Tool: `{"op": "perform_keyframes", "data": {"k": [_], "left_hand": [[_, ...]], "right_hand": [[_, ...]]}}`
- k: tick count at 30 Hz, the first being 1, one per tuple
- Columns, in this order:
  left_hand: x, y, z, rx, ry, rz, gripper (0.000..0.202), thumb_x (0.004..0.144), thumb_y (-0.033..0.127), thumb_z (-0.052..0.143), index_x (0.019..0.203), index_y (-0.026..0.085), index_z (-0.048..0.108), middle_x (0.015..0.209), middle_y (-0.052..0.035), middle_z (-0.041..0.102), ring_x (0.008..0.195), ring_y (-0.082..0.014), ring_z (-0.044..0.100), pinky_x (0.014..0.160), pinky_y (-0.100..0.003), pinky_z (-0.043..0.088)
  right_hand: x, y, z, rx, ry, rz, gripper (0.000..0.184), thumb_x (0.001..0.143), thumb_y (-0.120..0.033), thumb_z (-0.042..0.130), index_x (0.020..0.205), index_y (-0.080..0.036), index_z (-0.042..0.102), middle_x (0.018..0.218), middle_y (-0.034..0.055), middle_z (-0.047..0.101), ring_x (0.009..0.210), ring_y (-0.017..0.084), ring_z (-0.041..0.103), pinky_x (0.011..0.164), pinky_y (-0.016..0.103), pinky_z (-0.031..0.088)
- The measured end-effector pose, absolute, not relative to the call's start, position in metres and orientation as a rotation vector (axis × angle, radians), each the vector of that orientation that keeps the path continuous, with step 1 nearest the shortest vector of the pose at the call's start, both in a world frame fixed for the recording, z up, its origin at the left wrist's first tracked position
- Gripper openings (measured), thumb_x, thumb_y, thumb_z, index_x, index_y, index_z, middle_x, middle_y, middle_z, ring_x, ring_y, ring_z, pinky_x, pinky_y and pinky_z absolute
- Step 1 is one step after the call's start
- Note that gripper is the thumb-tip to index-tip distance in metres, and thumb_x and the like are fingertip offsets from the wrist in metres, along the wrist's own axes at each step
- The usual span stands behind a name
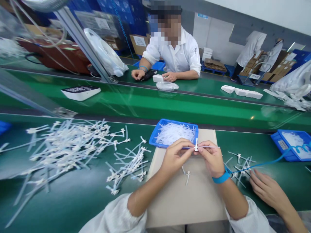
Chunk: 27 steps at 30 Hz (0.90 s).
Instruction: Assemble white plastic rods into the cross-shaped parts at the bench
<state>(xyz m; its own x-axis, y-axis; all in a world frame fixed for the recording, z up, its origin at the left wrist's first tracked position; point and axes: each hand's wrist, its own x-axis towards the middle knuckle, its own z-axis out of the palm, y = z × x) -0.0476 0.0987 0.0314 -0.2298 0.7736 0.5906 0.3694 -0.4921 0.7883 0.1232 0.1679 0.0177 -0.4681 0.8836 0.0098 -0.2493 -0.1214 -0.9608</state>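
White plastic tube fitting (196, 145) stands pinched between both hands, the left hand (175, 158) and right hand (211, 158) nearly closed on it and its thin tube, above a cardboard sheet (187, 200) on the green table (233, 144). Just beyond sits a blue tray (177, 123) of loose tubes (175, 134); a tangled heap of fitted tubes (73, 152) lies left.

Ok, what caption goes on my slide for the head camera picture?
Left hand and right hand hold a white tube fitting over a cardboard sheet beside a blue tray.
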Motion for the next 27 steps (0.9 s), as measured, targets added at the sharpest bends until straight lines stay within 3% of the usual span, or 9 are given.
{"op": "perform_keyframes", "data": {"k": [6, 16, 19, 23, 27], "left_hand": [[-0.051, 0.097, 0.031, 1.760, 1.407, 1.748, 0.009, 0.100, 0.023, 0.073, 0.096, 0.021, 0.081, 0.090, -0.0060, 0.079, 0.084, -0.0184, 0.075, 0.073, -0.029, 0.061], [-0.054, 0.094, 0.035, 1.869, 1.535, 1.654, 0.010, 0.101, 0.024, 0.072, 0.097, 0.022, 0.080, 0.093, -0.0036, 0.078, 0.085, -0.0173, 0.074, 0.078, -0.029, 0.061], [-0.054, 0.095, 0.035, 1.900, 1.533, 1.613, 0.009, 0.101, 0.025, 0.071, 0.106, 0.022, 0.079, 0.100, -0.0047, 0.078, 0.092, -0.0185, 0.075, 0.082, -0.030, 0.062], [-0.053, 0.095, 0.032, 1.864, 1.510, 1.638, 0.027, 0.101, 0.025, 0.070, 0.128, 0.022, 0.071, 0.107, -0.0056, 0.077, 0.096, -0.0187, 0.075, 0.083, -0.031, 0.065], [-0.050, 0.095, 0.029, 1.831, 1.530, 1.641, 0.027, 0.103, 0.023, 0.065, 0.130, 0.021, 0.068, 0.106, -0.0056, 0.077, 0.091, -0.0180, 0.076, 0.082, -0.031, 0.066]], "right_hand": [[0.123, 0.168, 0.011, -0.802, -1.335, 1.701, 0.026, 0.085, -0.044, 0.091, 0.095, -0.022, 0.082, 0.092, 0.0060, 0.085, 0.086, 0.024, 0.082, 0.085, 0.036, 0.066], [0.111, 0.173, 0.011, -0.758, -1.243, 1.784, 0.038, 0.071, -0.049, 0.098, 0.089, -0.020, 0.081, 0.089, 0.0053, 0.084, 0.081, 0.023, 0.081, 0.086, 0.039, 0.066], [0.114, 0.175, 0.015, -0.730, -1.264, 1.783, 0.038, 0.072, -0.049, 0.097, 0.090, -0.020, 0.079, 0.084, 0.0045, 0.083, 0.077, 0.023, 0.080, 0.082, 0.038, 0.066], [0.146, 0.175, 0.018, -0.782, -1.266, 1.605, 0.033, 0.081, -0.050, 0.090, 0.093, -0.021, 0.079, 0.082, 0.0034, 0.080, 0.071, 0.020, 0.075, 0.070, 0.033, 0.061], [0.210, 0.176, 0.022, -0.965, -1.198, 1.318, 0.027, 0.087, -0.045, 0.083, 0.100, -0.022, 0.078, 0.084, 0.0030, 0.076, 0.072, 0.017, 0.070, 0.061, 0.026, 0.052]]}}
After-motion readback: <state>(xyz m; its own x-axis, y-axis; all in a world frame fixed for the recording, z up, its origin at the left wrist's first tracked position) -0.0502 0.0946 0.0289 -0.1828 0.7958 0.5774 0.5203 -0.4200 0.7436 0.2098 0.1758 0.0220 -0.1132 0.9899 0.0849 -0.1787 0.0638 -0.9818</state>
